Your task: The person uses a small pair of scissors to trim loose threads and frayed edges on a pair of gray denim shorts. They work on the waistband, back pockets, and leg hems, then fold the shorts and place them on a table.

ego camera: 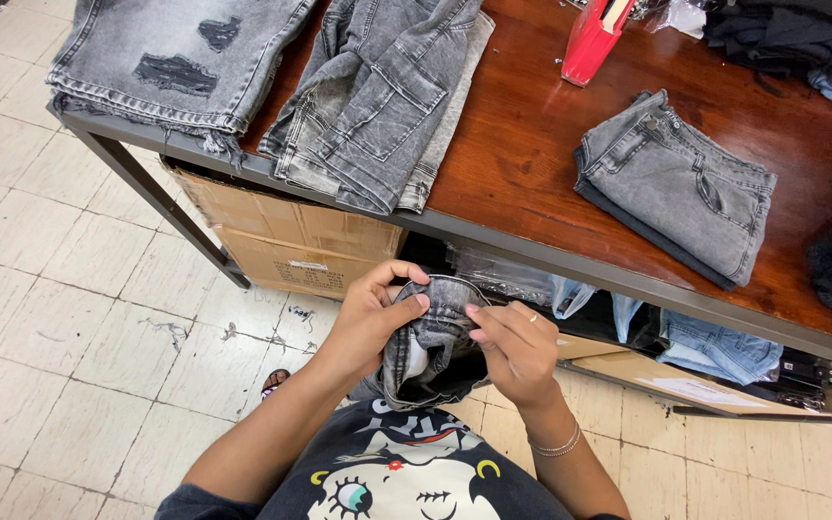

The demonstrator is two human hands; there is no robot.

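Note:
A bunched pair of grey washed jeans [432,349] hangs in front of my chest, below the table edge. My left hand [370,316] grips its upper left fold, thumb pressed on the fabric. My right hand [515,345] pinches the right side of the same garment with the fingertips; it wears a ring and a bracelet. A white lining shows inside the bunched cloth.
A dark red wooden table [522,144] carries a folded grey pair [676,183], two grey pairs draped over its edge [377,96] [175,58], a red object [589,43] and dark clothes [782,34]. Cardboard boxes [291,241] and blue denim [719,347] lie underneath. Tiled floor to the left.

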